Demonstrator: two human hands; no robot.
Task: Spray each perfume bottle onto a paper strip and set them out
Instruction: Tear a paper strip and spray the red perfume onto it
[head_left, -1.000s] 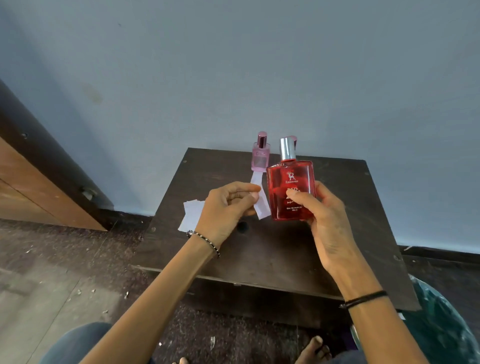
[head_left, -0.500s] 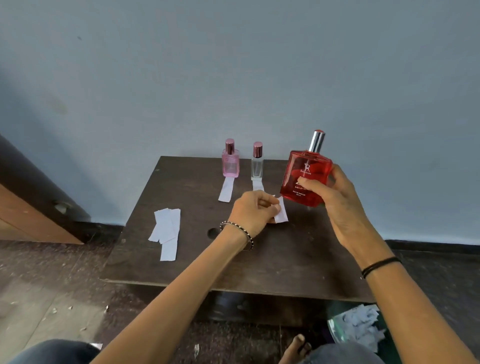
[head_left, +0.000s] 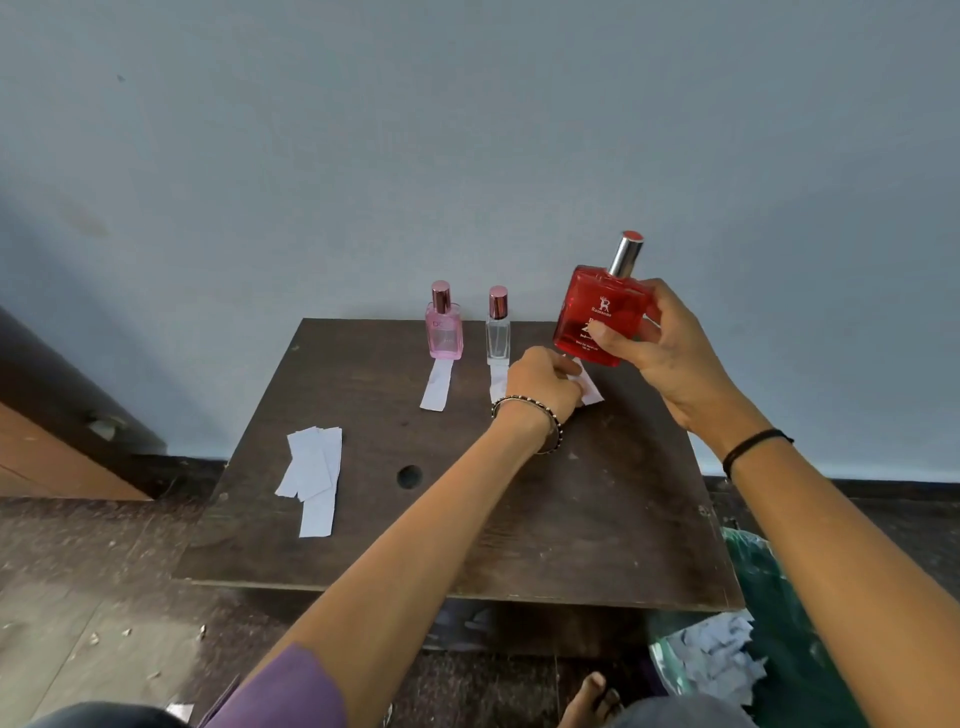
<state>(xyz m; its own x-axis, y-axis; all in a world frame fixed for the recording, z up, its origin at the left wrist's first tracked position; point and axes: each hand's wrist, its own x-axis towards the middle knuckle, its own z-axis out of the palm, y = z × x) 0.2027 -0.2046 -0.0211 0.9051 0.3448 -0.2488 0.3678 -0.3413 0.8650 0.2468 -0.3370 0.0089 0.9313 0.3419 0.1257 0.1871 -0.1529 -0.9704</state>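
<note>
My right hand (head_left: 670, 353) grips a big red perfume bottle (head_left: 592, 317) with a silver sprayer, held tilted above the back right of the dark wooden table (head_left: 519, 519). Just below the bottle, my left hand (head_left: 540, 387) pinches a white paper strip (head_left: 589, 389) low over the table. At the back stand a pink bottle (head_left: 444, 327) and a clear bottle (head_left: 497, 332), each upright. A white strip (head_left: 438, 384) lies in front of the pink one. Another strip (head_left: 497, 382) lies before the clear one, partly hidden by my left hand.
A loose pile of spare paper strips (head_left: 314, 475) lies at the table's left side, beside a round hole (head_left: 409, 476) in the top. A green bag with crumpled paper (head_left: 717, 654) sits on the floor at the right. A grey wall stands close behind.
The red bottle has moved right and back with my right hand and now tilts. My left hand has carried its strip toward the back right, under the bottle. The view has shifted.
</note>
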